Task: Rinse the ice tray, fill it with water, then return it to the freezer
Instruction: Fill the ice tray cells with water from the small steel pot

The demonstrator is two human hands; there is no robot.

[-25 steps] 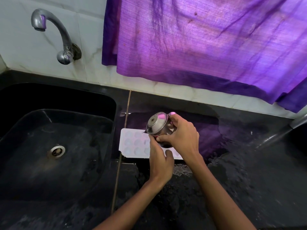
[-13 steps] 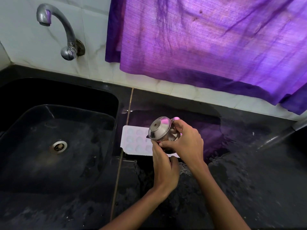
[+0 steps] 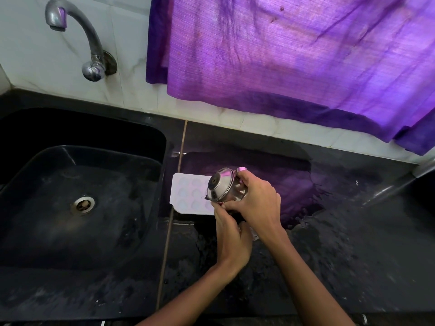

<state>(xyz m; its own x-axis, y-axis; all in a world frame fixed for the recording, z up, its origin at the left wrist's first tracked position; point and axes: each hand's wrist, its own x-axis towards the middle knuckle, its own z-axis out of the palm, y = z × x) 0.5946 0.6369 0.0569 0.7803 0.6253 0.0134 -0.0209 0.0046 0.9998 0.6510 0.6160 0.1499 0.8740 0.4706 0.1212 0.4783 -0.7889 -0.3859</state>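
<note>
— Where's the ice tray (image 3: 188, 196)?

— Flat on the wet worktop (image 3: 329, 243), just right of the sink (image 3: 82, 184), its near right end hidden under my hands. My right hand (image 3: 256, 203) is wrapped round a small steel pot (image 3: 223, 187), tipped over the tray. My left hand (image 3: 231, 238) is curled at the tray's near edge; what it grips I cannot tell.

— How will it handle?

— Light, thin plastic, probably bendy and slippery. I'd hold both short ends, level.

— Changes?

— The pot sits slightly more upright; the tray hasn't shifted.
</note>
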